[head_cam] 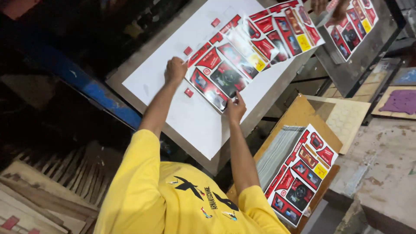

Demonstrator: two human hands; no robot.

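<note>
The printed sheet (216,78), glossy with red and black panels, lies on the white board (203,130), spanning the gap between the two hands. The left hand (175,69) sits at its far-left corner, curled nearly closed with knuckles up; whether it pinches the edge or only presses on it cannot be told. The right hand (236,108) rests on the near edge, fingers spread and flat, holding nothing.

This looks like the sheet being squared up on the board. Small red tabs (189,92) lie just beside the left hand, one below it and others beyond it. Any further shift calls for both hands sliding together so the sheet does not skew against those tabs.

Beyond the right hand a second sheet (277,39) overlaps the first. Farther on, another person's hands (336,8) handle a third sheet (351,32). Below and to the right of the right hand, a stack of sheets (299,173) waits on a wooden board (299,115).
</note>
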